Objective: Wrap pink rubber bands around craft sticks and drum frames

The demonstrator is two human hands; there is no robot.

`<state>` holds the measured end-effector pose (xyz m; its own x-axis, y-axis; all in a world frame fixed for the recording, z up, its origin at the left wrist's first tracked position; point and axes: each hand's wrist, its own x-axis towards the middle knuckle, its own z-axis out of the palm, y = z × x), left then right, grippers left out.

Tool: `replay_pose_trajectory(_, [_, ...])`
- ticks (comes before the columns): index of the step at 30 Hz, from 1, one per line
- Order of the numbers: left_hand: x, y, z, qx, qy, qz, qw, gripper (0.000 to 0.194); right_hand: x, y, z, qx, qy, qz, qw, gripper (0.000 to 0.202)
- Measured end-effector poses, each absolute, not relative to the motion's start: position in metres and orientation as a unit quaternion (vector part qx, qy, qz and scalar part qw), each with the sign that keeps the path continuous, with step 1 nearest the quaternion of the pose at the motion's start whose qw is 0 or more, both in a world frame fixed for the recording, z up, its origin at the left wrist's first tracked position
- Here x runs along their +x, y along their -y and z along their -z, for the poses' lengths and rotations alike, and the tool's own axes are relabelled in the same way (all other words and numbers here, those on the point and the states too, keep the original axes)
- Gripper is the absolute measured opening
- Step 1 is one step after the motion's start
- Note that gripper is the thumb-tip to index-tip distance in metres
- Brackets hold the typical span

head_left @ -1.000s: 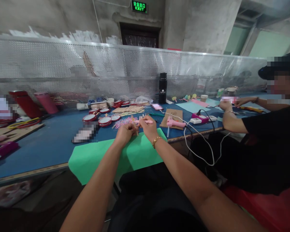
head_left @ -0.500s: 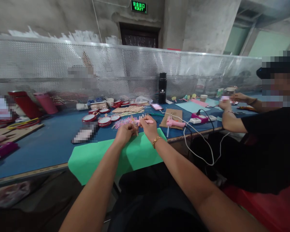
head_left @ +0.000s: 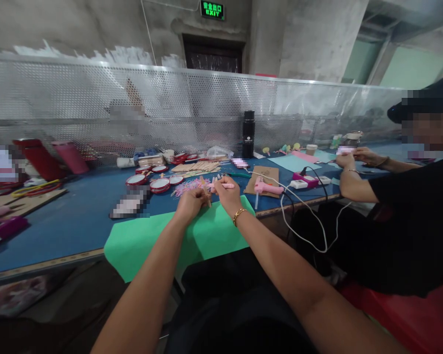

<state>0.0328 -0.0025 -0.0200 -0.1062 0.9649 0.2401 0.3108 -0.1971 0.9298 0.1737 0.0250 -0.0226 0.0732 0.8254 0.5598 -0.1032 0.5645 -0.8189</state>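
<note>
The left hand (head_left: pixel 191 201) pinches a thin, flat, pale wooden stick (head_left: pixel 203 184) between thumb and fingers, and its grip covers part of the stick's length. The right hand (head_left: pixel 227 194) has its grip closed around a slim pink pen-like tool (head_left: pixel 228 186), whose rear end sticks out past the knuckles; whether its front end touches the stick is too small to tell. Both hands are above the back edge of a bright green sheet (head_left: pixel 147 241), which droops over the front of the blue-topped desk (head_left: pixel 74 221) and is partly hidden by the forearms. Behind the hands, a heap of thin pink and bluish strips (head_left: pixel 184 187) is partly covered. To its left, pixelation blurs the face of a dark flat object (head_left: pixel 131 202). On the right, a pink glue gun (head_left: pixel 268 187) lies across a brown cardboard piece (head_left: pixel 265 173), hiding part of it. Beyond, a co-worker's hands (head_left: pixel 346 160) hold something pixelated; that person is cut off at the right edge.
</note>
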Motion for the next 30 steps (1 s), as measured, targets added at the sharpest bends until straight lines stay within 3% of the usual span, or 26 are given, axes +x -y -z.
replay_pose_trajectory(30, [0.0341,0.0018,0.0195,0.563,-0.554,-0.516,0.332,0.036,0.1738,-0.0256,0.0233,-0.308,0.584,-0.348,0.665,0.02])
